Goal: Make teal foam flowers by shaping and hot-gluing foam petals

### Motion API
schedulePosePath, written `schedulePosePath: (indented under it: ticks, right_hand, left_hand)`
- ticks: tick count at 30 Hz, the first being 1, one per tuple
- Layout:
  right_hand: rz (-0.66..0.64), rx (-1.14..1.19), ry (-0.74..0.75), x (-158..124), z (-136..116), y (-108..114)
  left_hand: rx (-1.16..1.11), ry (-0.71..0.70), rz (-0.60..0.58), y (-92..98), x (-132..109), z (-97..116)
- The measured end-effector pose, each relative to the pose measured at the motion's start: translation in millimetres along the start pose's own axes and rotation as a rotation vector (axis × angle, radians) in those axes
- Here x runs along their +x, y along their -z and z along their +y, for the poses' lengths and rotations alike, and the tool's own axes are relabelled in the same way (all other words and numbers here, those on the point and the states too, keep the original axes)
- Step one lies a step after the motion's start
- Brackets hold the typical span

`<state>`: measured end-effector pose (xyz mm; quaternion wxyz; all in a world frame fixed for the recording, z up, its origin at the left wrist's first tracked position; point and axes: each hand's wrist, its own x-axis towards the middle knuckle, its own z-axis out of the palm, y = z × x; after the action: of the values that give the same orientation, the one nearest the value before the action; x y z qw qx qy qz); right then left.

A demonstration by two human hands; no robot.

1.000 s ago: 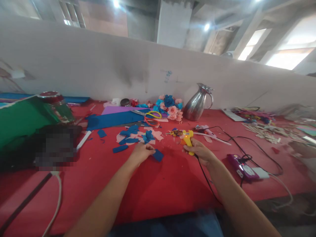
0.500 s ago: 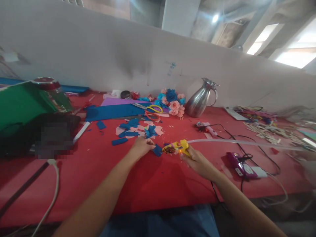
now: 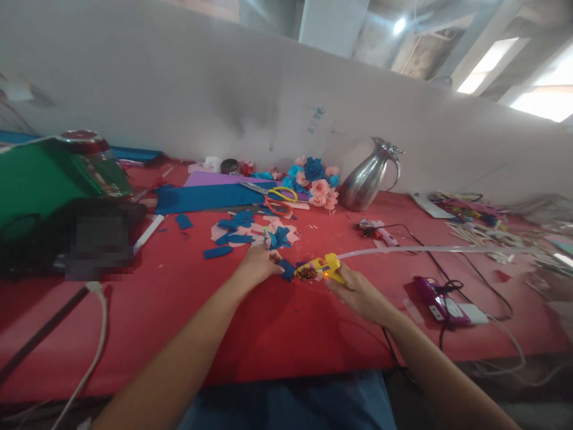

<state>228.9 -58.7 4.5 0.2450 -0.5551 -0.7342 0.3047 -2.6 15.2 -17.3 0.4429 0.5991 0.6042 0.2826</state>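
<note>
My right hand (image 3: 356,288) is wrapped round the handle of a yellow hot glue gun (image 3: 330,266), with a long clear glue stick (image 3: 403,249) sticking out of its back and a small orange light glowing. Its dark, crusted nozzle end points left at a blue paper petal (image 3: 286,269). Between the fingertips of my left hand (image 3: 259,263) that petal is pinched just above the red table. Right behind my left hand sits a partly formed blue paper flower (image 3: 278,236), among loose blue and pink petals (image 3: 235,230).
Yellow- and red-handled scissors (image 3: 273,194) lie on blue paper (image 3: 201,200). Finished paper roses (image 3: 316,179) and a metal jug (image 3: 369,176) stand at the back. A purple power strip (image 3: 441,304) with cables is on the right; a jar (image 3: 98,161) is at left.
The view has shifted slightly. My left hand has tilted the blue petal a little, and its end stays close to the glue gun's nozzle. The right hand holds nearly still.
</note>
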Motion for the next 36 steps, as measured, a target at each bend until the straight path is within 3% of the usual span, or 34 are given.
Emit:
schedulePosePath:
  ticks: [13, 19, 23, 27, 31, 34, 36]
  right_hand:
    - [-0.022, -0.118, -0.022, 5.5, 0.4, 1.8]
    - [-0.014, -0.126, -0.035, 5.6, -1.9, 3.1]
    - [0.006, -0.04, -0.073, 13.0, 8.4, 2.4]
    - [0.084, 0.004, -0.206, 34.0, 38.1, 7.7]
    - [0.27, -0.392, -0.24, 52.2, 55.0, 20.2]
    - [0.466, -0.633, -0.116, 56.9, 38.2, 19.0]
    - [0.435, -0.563, 0.071, 58.9, 14.4, 8.8]
  left_hand:
    - [-0.035, -0.011, -0.005, 0.0, -4.5, 7.1]
    - [0.074, -0.025, -0.086, 1.2, -2.6, 2.2]
    - [0.174, 0.002, -0.058, 1.7, -1.4, 1.7]
    - [0.119, -0.038, -0.037, 3.9, -3.0, 0.5]
    - [-0.045, -0.075, -0.065, 5.5, -0.6, -6.9]
    - [-0.19, -0.148, 0.02, 5.7, 4.1, -13.0]
    - [-0.262, -0.191, 0.038, 5.9, 6.2, -14.5]
